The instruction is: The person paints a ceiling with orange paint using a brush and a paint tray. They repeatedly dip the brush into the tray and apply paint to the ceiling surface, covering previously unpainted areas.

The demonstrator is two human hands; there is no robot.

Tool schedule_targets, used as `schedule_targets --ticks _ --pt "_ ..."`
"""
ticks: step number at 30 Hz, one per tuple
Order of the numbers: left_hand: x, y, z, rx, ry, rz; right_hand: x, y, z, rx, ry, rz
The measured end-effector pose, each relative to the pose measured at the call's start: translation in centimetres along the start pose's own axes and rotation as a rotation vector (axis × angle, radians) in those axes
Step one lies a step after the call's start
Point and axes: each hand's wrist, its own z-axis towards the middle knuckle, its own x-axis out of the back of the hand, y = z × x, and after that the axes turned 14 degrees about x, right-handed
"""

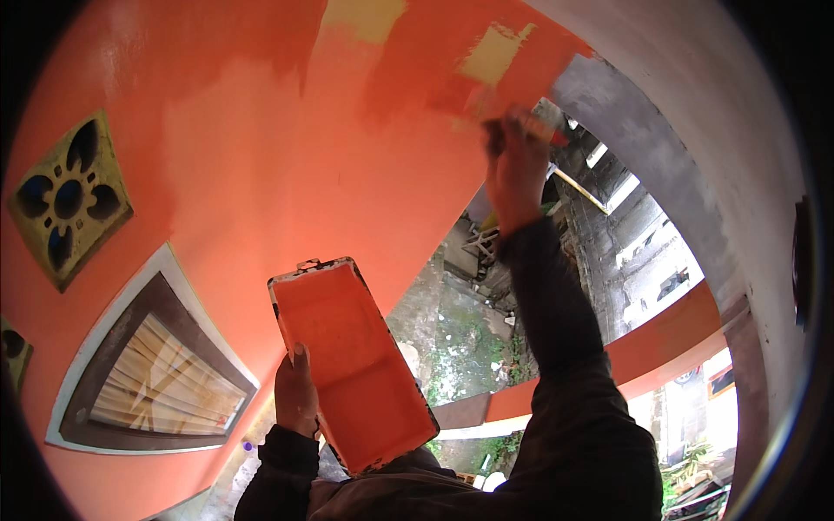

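Observation:
My left hand (296,395) grips the long left edge of an orange-coated paint tray (347,326), thumb over the rim. The tray is tilted, its rim chipped and dark, with a small wire loop at its top end. My right hand (518,174) is raised toward the upper right, close to the wall's edge. Its fingers are closed round what looks like a small paintbrush (557,137), blurred and mostly hidden by the hand. Above it, the orange wall (261,148) has darker orange strokes and a bare yellowish patch (495,52) with ragged edges.
At left are a yellow openwork vent block (69,200) and a curtained window (165,382) with a white surround. A grey curved band (630,113) borders the orange on the right. Far below lie ground with plants (465,339) and an orange ledge (660,339).

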Motion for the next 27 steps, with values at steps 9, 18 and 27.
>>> schedule_targets --ticks 9,18,27 --pt "-1.5 -2.8 -2.1 0.115 0.002 -0.080 0.3 -3.4 11.2 0.534 -0.306 -0.956" --pt "-0.6 -4.5 -3.9 0.172 -0.002 -0.081 2.6 0.7 6.8 1.380 -1.026 -1.652" --pt "0.9 -4.5 -4.3 0.110 0.015 -0.128 -0.4 0.6 3.9 0.871 -0.831 -1.232"
